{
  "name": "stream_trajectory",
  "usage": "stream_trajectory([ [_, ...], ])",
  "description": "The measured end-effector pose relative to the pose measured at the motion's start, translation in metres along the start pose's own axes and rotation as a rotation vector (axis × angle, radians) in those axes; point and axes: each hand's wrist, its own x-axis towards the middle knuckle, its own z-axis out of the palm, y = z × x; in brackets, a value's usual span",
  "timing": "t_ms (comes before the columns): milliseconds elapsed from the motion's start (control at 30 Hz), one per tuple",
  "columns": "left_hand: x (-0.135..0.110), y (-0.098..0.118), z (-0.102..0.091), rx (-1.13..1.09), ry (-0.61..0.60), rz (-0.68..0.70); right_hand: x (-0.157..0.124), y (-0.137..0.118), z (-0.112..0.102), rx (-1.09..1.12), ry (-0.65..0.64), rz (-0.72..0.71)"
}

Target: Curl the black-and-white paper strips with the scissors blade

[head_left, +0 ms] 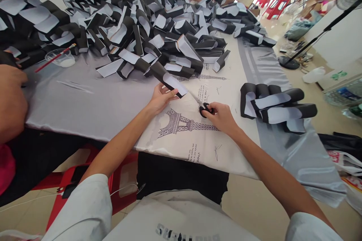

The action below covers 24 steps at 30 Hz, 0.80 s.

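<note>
My left hand (161, 98) grips a black-and-white folded paper piece (169, 81) near its lower end, thumb on the white face. In my right hand (222, 116) is a pair of scissors (204, 108) with black handles, fingers through the loops. The blades point up and left, their tips close to the paper's right end; whether they touch it I cannot tell. Beyond my left hand spreads a large heap of similar black-and-white paper pieces (158, 22). To the right of my right hand lies a small stack of paper pieces (278, 103).
The table's cloth (93, 105) is grey, with an Eiffel Tower print under my hands. A plastic bowl (63, 59) with a red-handled brush (53, 58) stands at left, near a co-worker's arm (11, 98). Two people sit opposite. A fan stand (291, 62) is at right.
</note>
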Motion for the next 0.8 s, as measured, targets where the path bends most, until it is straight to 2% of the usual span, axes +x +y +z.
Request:
stream_trajectory([
  [133, -0.001, 0.001, 0.001, 0.003, 0.004, -0.003, -0.003, -0.004, -0.001, 0.048, 0.004, 0.087],
  [233, -0.001, 0.001, 0.002, 0.005, 0.007, -0.002, -0.005, -0.009, -0.001, 0.056, -0.005, 0.100],
  [667, -0.002, 0.002, 0.003, -0.006, 0.016, -0.017, -0.003, -0.004, 0.003, -0.043, -0.012, -0.044],
  [800, -0.002, 0.002, 0.002, -0.002, 0.028, -0.007, -0.002, -0.005, 0.002, -0.056, 0.028, -0.071],
])
